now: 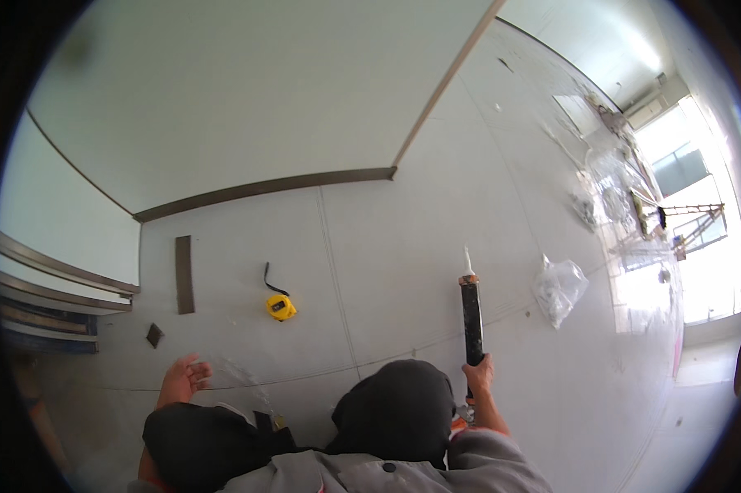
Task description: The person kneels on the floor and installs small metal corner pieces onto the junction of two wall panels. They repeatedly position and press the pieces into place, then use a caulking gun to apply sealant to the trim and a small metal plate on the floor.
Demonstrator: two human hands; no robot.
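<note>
My right hand [481, 372] grips the barrel of a black caulking gun [472, 317] near its rear. Its white nozzle [468, 262] points away from me, and orange shows at the front collar. Beside my right knee, the trigger end is partly hidden. My left hand [185, 377] holds nothing and hangs past my left knee, fingers apart and slightly curled. Ahead of it on the floor lie a small dark diamond-shaped piece [154, 335] and a flat brown strip [185, 274]. A yellow tape measure [281, 307] with a black strap rests farther right.
A large pale wall panel [253, 105] with a dark brown baseboard [265, 192] stands ahead. Stacked trim-edged boards [68, 271] are at the left. A clear plastic bag [559, 289] lies right on the tiled floor [401, 246]. Plastic wrapping [611, 179] is heaped near bright windows.
</note>
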